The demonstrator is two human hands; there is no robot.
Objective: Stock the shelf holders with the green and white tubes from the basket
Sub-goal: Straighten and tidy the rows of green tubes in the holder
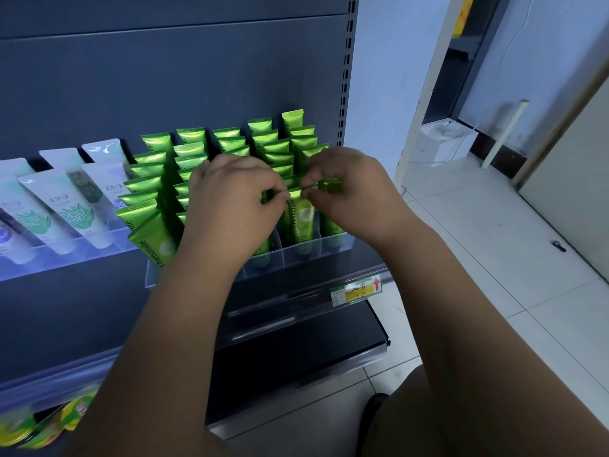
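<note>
Several shiny green tubes (155,179) stand in rows inside a clear plastic holder (263,263) on the shelf. My left hand (227,199) pinches the crimped top of a green tube (301,219) in a front slot. My right hand (349,192) pinches the same top edge from the right, with another green tube (331,186) partly hidden under its fingers. White tubes (71,206) with green prints lean in a second clear holder (43,262) to the left. No basket is in view.
The dark shelf's front rail carries a price label (356,290) with a red arrow. A lower shelf (296,367) juts out beneath. Yellow-green packets (36,420) lie at the bottom left. Tiled floor (494,258) and a white box (445,140) lie to the right.
</note>
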